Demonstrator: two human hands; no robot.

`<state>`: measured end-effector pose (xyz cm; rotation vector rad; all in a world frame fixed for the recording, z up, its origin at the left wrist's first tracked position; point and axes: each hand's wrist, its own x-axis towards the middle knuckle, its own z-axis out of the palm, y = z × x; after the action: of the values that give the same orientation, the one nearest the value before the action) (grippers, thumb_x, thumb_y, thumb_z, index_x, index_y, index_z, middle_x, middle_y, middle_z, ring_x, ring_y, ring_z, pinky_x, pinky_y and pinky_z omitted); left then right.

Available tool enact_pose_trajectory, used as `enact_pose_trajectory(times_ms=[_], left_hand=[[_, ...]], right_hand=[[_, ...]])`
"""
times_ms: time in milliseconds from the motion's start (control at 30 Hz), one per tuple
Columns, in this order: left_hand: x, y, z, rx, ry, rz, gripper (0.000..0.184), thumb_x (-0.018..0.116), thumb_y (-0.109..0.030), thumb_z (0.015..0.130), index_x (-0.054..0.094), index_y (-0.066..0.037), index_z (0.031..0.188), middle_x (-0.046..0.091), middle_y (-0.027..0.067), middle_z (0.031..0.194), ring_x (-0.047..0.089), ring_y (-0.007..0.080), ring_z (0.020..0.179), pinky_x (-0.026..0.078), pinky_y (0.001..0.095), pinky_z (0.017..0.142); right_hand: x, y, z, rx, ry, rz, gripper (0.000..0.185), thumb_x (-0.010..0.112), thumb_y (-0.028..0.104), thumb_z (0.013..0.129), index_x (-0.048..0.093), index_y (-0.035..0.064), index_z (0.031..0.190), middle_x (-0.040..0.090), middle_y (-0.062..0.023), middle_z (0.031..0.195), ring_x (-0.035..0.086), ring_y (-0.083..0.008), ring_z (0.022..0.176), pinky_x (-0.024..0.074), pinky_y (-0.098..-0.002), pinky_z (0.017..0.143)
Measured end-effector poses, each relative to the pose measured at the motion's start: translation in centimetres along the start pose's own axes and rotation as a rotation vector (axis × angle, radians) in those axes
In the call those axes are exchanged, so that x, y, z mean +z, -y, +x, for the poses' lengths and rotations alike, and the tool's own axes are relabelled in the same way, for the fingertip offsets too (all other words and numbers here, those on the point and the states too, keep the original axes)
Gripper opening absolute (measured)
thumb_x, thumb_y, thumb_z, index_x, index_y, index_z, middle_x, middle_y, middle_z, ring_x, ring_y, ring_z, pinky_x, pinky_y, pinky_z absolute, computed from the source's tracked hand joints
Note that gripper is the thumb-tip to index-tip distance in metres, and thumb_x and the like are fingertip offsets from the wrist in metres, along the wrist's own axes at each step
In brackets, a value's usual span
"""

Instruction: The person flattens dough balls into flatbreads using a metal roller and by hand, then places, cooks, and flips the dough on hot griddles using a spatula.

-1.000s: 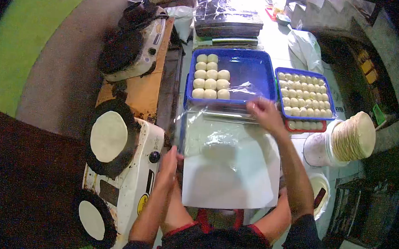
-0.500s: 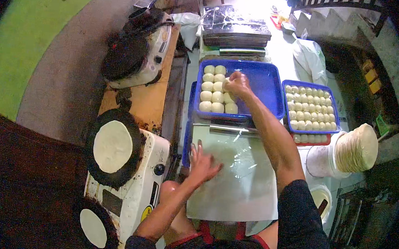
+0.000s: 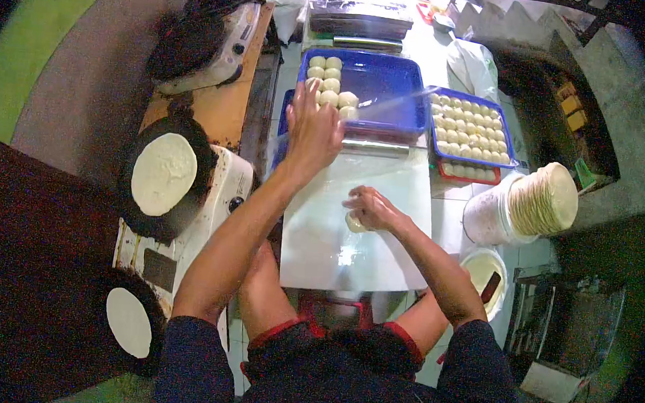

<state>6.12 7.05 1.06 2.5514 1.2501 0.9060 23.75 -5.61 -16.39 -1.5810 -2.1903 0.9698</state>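
My left hand (image 3: 316,137) reaches over the near left edge of the large blue tray (image 3: 426,111), its fingers spread at the pale dough balls (image 3: 331,85). Clear plastic film (image 3: 394,103) lies or lifts across that tray's front; whether my left fingers touch it, I cannot tell. My right hand (image 3: 370,207) is over the white work sheet (image 3: 325,258), its fingers curled round one dough ball (image 3: 354,222) that shows below them.
To the left, two griddles hold flat dough rounds (image 3: 164,174) (image 3: 129,323). A smaller blue tray of dough balls (image 3: 470,128) is at the right, beside a tub (image 3: 484,214) topped with stacked flat rounds (image 3: 542,200). A bowl (image 3: 497,306) stands lower right.
My right hand has come back from the large tray to the work sheet with a dough ball. My left hand has moved from the sheet up to the tray's near left side. The view has shifted.
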Motion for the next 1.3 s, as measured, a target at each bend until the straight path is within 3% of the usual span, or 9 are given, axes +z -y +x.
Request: enact_pose_trajectory(times_ms=[133,267,700,833,900,967,1033,1167,1300], left_hand=[[-1.5,-2.2,0.2,0.137,-0.112,-0.002,0.020,0.070,-0.018,0.084,0.065,0.000,0.090,0.039,0.0324,0.147,0.034,0.0515,0.138,0.027,0.0589,0.115],[-1.6,-3.1,-2.3,0.142,-0.049,-0.056,0.020,0.071,-0.017,0.083,0.065,0.000,0.093,0.041,0.0331,0.146,0.033,0.0529,0.138,0.026,0.0593,0.115],[-1.4,-5.2,-11.7,0.145,0.135,-0.217,0.017,0.073,-0.015,0.085,0.060,-0.005,0.091,0.043,0.0268,0.147,0.044,0.0474,0.133,0.038,0.0555,0.107],[-0.6,-5.8,-18.1,0.139,0.212,-0.227,0.012,0.068,-0.011,0.086,0.062,-0.006,0.095,0.054,0.0231,0.136,0.056,0.0420,0.120,0.043,0.0571,0.098],[1.9,-5.6,-22.8,0.119,0.228,-0.247,0.013,0.067,-0.010,0.086,0.062,-0.008,0.098,0.060,0.0192,0.126,0.061,0.0386,0.108,0.047,0.0517,0.090],[6.2,-4.1,-28.0,0.110,0.374,-0.171,0.014,0.065,-0.011,0.086,0.062,-0.009,0.100,0.063,0.0147,0.116,0.062,0.0353,0.104,0.048,0.0489,0.086],[8.2,-3.8,-30.5,0.101,0.490,-0.095,0.015,0.062,-0.012,0.086,0.062,-0.010,0.101,0.064,0.0107,0.108,0.062,0.0326,0.101,0.048,0.0470,0.082],[9.3,-4.3,-31.8,0.094,0.458,-0.098,0.015,0.060,-0.014,0.083,0.063,-0.010,0.097,0.062,0.0096,0.090,0.064,0.0325,0.090,0.049,0.0484,0.075],[9.0,-3.7,-31.6,0.054,0.489,-0.157,0.015,0.065,-0.014,0.077,0.064,-0.009,0.091,0.063,0.0150,0.086,0.064,0.0378,0.085,0.050,0.0515,0.071]], right_hand=[[3.9,4.0,1.1,0.127,-0.117,-0.332,0.083,0.044,0.059,0.099,0.029,-0.0033,0.152,0.027,-0.0277,0.159,0.028,-0.0398,0.148,0.0238,-0.0501,0.121],[4.2,7.9,0.4,0.247,-0.197,-0.505,0.100,0.038,0.074,0.092,0.017,0.0008,0.158,0.017,-0.0229,0.164,0.013,-0.0328,0.154,0.0052,-0.0555,0.124],[4.8,5.1,-6.0,0.128,-0.107,-0.076,0.077,0.040,0.051,0.103,0.026,-0.0056,0.153,0.025,-0.0272,0.160,0.020,-0.0374,0.151,0.0141,-0.0433,0.124],[3.4,-13.7,-10.3,-0.052,-0.507,0.831,0.034,0.048,0.016,0.102,0.059,-0.0002,0.130,0.065,-0.0222,0.111,0.064,-0.0336,0.110,0.0522,-0.0424,0.093],[-7.5,-10.9,-12.7,0.344,-0.639,0.084,0.043,0.052,0.027,0.099,0.055,0.0137,0.139,0.068,-0.0138,0.100,0.064,-0.0300,0.091,0.0525,-0.0411,0.082],[-10.4,-11.0,-9.9,0.226,-0.709,-0.152,0.042,0.055,0.025,0.097,0.057,0.0187,0.139,0.068,-0.0165,0.114,0.065,-0.0340,0.102,0.0526,-0.0436,0.088],[-11.3,-6.0,-4.5,0.190,-0.524,-0.143,0.045,0.062,0.017,0.094,0.056,0.0057,0.137,0.059,-0.0208,0.134,0.060,-0.0347,0.120,0.0493,-0.0396,0.101],[-5.0,-1.5,6.6,0.230,-0.349,-0.659,0.072,0.069,0.021,0.089,0.036,0.0236,0.153,0.046,-0.0245,0.147,0.044,-0.0409,0.137,0.0335,-0.0571,0.114],[-2.1,2.6,4.2,0.202,-0.281,-0.356,0.065,0.062,0.024,0.094,0.033,0.0249,0.153,0.050,-0.0241,0.137,0.049,-0.0414,0.128,0.0283,-0.0639,0.111]])
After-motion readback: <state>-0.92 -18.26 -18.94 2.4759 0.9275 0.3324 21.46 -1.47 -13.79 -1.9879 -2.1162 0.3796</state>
